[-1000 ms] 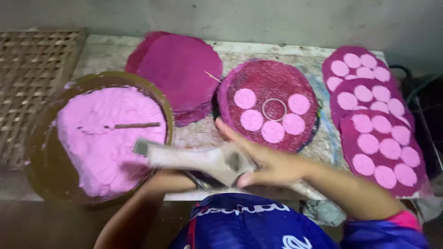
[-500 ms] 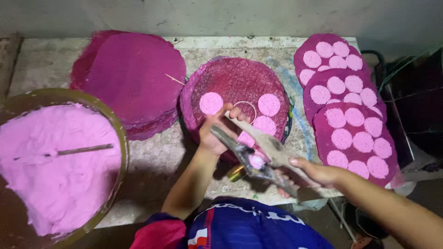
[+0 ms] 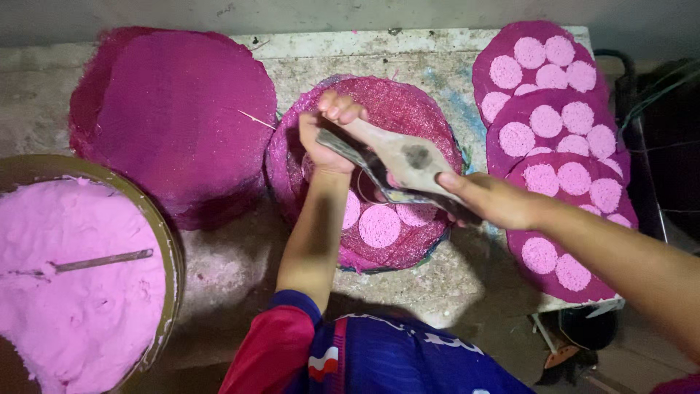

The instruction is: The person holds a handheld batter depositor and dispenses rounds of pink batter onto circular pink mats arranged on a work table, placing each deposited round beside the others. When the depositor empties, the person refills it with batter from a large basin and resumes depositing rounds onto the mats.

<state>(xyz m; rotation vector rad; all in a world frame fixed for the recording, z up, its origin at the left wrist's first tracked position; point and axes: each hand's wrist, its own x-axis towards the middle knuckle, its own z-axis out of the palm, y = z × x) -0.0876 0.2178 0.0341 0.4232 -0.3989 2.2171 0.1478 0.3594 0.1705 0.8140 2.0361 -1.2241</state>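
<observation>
My scoop hangs tilted over the round mat at the table's middle. My right hand grips its handle; my left hand pinches its far end. Pink discs lie beneath, a bowl of pink powder well left.

Stained table (grey wall behind)
</observation>
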